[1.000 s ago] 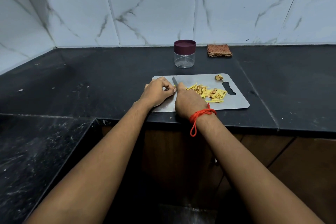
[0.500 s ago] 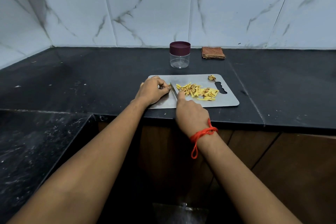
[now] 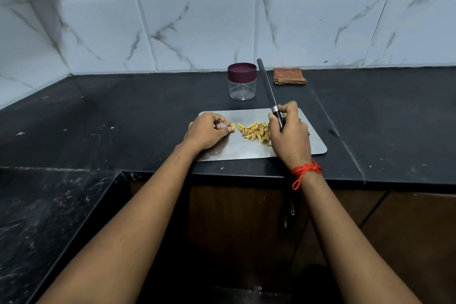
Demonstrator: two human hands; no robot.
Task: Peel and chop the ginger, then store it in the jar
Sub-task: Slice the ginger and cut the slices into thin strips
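Small ginger stub (image 3: pixel 232 128) pinched at left hand (image 3: pixel 206 132) fingertips, chopped ginger pile (image 3: pixel 255 131) just right of them on steel board (image 3: pixel 246 152); right hand (image 3: pixel 291 137) fingers curl round knife (image 3: pixel 267 89) handle, blade raised toward lidded jar (image 3: pixel 242 81); judgement: tuck fingertips back before slicing so short a piece.

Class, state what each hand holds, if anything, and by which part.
The right hand grips the knife by its black handle, blade raised. The left hand pinches a small ginger piece between thumb and fingertips.
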